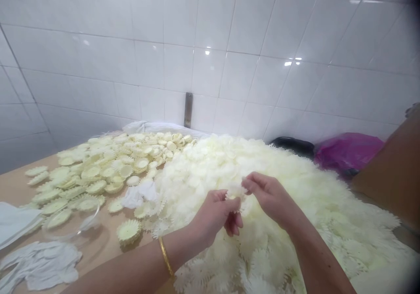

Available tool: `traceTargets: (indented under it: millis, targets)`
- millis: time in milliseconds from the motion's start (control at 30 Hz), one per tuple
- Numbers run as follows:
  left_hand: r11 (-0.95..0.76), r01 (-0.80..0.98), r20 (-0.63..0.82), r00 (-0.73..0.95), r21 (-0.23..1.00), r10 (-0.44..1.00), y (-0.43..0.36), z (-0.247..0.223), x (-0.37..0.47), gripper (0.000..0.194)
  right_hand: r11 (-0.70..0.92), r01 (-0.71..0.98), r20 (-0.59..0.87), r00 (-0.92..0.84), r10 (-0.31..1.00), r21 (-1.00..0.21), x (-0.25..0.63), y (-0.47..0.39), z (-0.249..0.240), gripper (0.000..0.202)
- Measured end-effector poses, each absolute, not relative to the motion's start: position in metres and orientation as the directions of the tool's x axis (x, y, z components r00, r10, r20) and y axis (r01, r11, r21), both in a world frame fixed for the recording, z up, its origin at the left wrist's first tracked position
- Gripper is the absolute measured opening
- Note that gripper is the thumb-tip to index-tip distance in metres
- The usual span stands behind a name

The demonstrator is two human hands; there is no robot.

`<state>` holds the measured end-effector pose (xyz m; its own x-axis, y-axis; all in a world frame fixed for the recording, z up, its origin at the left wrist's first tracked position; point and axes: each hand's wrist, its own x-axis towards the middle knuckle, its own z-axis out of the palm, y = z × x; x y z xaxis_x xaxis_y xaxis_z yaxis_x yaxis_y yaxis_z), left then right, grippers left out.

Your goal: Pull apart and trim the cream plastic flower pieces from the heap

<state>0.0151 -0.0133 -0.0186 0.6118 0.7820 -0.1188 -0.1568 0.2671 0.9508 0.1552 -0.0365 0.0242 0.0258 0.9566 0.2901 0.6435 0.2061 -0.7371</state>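
Note:
My left hand (213, 217), with a gold bangle at its wrist, pinches a pale, fringe-edged artificial flower petal piece (235, 191) between thumb and fingers. Close on its right, my right hand (267, 195) has thumb and forefinger pressed together at the upper edge of that piece. Whether the fingertips hold the same layer or a separate one is too blurred to tell. Both hands are above a large, fluffy heap of creamy white petal pieces (203, 167). Left of my forearm stands a small stack of pale yellow toothed discs (128, 231).
Many pale yellow toothed cups (98, 171) cover the table's left. Nearer lie a clear bowl (70, 232), white gloves (42, 263) and white sheets (16, 224). A magenta bag (349, 152) and a black object (293, 145) sit by the tiled wall. A bare limb (390, 167) borders the right.

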Motion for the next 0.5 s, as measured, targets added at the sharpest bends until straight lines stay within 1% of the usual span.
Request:
traceTargets:
  millis: [67, 167, 233, 267, 333, 400, 500]
  targets:
    - [0.254, -0.132, -0.125, 0.606, 0.958, 0.786, -0.013, -0.018, 0.015, 0.018, 0.239, 0.619, 0.28, -0.033, 0.959, -0.748, 0.154, -0.039, 0.026, 0.025]
    - [0.21, -0.115, -0.096, 0.614, 0.971, 0.783, -0.014, -0.018, 0.015, 0.02, 0.272, 0.597, 0.249, -0.122, 0.961, -0.755, 0.153, -0.043, 0.029, 0.025]
    - [0.191, -0.108, -0.083, 0.623, 0.976, 0.778, -0.014, -0.017, 0.016, 0.02, 0.278, 0.618, 0.271, -0.108, 0.957, -0.736, 0.152, -0.042, 0.028, 0.021]
    - [0.189, -0.1, -0.085, 0.627, 0.977, 0.775, -0.015, -0.016, 0.016, 0.021, 0.267, 0.637, 0.305, -0.053, 0.951, -0.723, 0.151, -0.041, 0.027, 0.018]
    - [0.181, -0.083, -0.089, 0.632, 0.98, 0.77, -0.015, -0.013, 0.016, 0.022, 0.22, 0.663, 0.39, 0.117, 0.913, -0.715, 0.15, -0.038, 0.025, 0.026]
    - [0.165, -0.085, -0.074, 0.635, 0.983, 0.769, -0.015, -0.01, 0.015, 0.023, 0.166, 0.679, 0.464, 0.283, 0.839, -0.715, 0.147, -0.035, 0.021, 0.033]
    - [0.171, -0.109, -0.062, 0.641, 0.979, 0.765, -0.015, -0.007, 0.014, 0.019, 0.138, 0.73, 0.551, 0.363, 0.751, -0.669, 0.148, -0.032, 0.017, 0.032]
